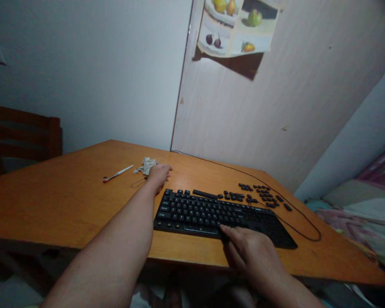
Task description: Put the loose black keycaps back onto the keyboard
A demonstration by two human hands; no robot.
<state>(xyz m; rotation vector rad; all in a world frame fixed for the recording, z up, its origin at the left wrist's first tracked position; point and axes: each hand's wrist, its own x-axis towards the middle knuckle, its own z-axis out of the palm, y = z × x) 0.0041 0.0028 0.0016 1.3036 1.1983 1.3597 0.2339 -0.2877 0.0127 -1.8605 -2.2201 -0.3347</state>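
Observation:
A black keyboard [199,214] lies near the table's front edge. Several of its keycaps are off along the bottom row and on the right side. My right hand [253,248] rests at the front edge, fingertips on the bottom row and the other fingers curled lower against the edge. Beyond the keyboard's far left corner, my left hand [160,174] reaches over the table with its fingers stretched out, nothing visible in them. Just behind that hand sits a crumpled grey-white cloth or tissue [146,164]. A thin wire loop [137,183] lies beside the wrist.
Loose black keycaps [265,194] are spread behind the keyboard, with a long spacebar [205,194] among them. A slim white stick with a reddish end [118,173] lies left. The black cable [295,205] curves along the right. A wooden chair [24,132] stands left.

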